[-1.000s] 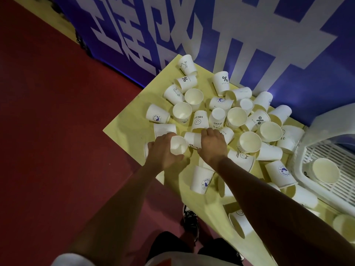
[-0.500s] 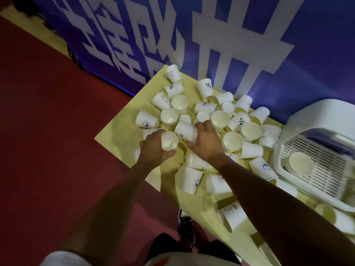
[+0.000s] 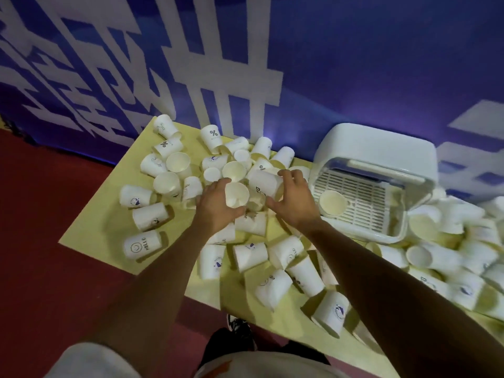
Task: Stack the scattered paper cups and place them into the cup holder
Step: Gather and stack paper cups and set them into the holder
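Many white paper cups (image 3: 250,256) lie scattered on a yellow table (image 3: 101,214), most on their sides. My left hand (image 3: 215,205) grips an upright cup (image 3: 236,195) whose mouth faces me. My right hand (image 3: 293,201) holds a second printed cup (image 3: 264,182) on its side, just right of and above the first, the two cups close together. The white cup holder (image 3: 376,159) stands at the right with a slatted tray, and one cup (image 3: 333,203) lies in it.
A blue banner with white characters hangs behind the table. Red floor (image 3: 41,241) lies to the left and below. More cups pile up right of the holder (image 3: 447,241). My shoes (image 3: 240,334) show under the table's front edge.
My right hand has lifted a printed cup off the table and brought it beside the cup in my left hand. Both hands rose slightly; the view shifted right, showing the whole holder.
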Tool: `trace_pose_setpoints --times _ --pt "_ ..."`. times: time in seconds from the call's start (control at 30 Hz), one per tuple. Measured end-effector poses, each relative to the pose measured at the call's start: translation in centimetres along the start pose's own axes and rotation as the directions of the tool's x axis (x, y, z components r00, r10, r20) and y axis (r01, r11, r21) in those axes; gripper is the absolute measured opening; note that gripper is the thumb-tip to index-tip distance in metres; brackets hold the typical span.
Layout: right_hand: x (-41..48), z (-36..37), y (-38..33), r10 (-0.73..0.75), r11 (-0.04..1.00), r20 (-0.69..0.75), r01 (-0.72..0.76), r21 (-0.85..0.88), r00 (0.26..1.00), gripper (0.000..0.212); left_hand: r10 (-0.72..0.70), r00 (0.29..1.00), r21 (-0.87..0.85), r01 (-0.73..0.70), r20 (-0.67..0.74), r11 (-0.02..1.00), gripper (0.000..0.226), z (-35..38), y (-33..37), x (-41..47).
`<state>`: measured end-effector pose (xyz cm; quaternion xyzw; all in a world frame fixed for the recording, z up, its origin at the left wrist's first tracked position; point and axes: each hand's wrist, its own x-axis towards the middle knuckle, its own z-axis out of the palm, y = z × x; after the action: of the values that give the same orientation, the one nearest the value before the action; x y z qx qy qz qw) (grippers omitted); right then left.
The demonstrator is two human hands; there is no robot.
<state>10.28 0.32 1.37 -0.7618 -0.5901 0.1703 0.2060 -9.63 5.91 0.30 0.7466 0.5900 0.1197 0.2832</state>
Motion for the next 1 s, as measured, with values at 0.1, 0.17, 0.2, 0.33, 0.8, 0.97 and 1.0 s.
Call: trace_pose_setpoints --times 0.1,0.17,0.2,0.33,0.8,0.97,1.0 --pt "-1.2 -2.4 2.8 0.056 0.998 -0.057 -0.056 0.012 0.997 0.071 0.044 0.998 0.005 -0.044 0.039 0.999 0.086 1.1 3.6 0.7" --pt "-1.9 -4.0 4.5 0.092 0.996 -0.09 -0.091 0.023 0.992 0.071 0.079 0.996 -0.017 -0.078 0.047 0.997 0.087 2.0 5.7 1.0" --pt "-2.3 -4.7 5.3 0.106 0.994 -0.103 -0.104 0.023 0.989 0.07 0.095 0.994 -0.028 -0.094 0.053 0.995 0.088 2.4 6.7 1.0" --pt "-3.7 -7.1 8.6 0.161 0.987 -0.176 -0.16 0.024 0.971 0.067 0.148 0.983 -0.096 -0.138 0.108 0.986 0.092 4.2 10.4 1.2" --pt "-3.5 -6.8 12.4 0.219 0.97 -0.097 -0.227 -0.086 0.971 0.073 0.172 0.965 -0.143 -0.145 0.199 0.979 0.082 7.0 12.4 2.0" --pt "-2.9 -5.5 12.3 0.229 0.963 -0.021 -0.23 -0.144 0.973 0.076 0.167 0.963 -0.144 -0.138 0.213 0.98 0.082 6.7 11.5 2.1" --pt "-2.8 -5.3 12.2 0.234 0.963 -0.013 -0.233 -0.136 0.972 0.078 0.164 0.963 -0.146 -0.134 0.216 0.98 0.082 6.7 11.4 2.1"
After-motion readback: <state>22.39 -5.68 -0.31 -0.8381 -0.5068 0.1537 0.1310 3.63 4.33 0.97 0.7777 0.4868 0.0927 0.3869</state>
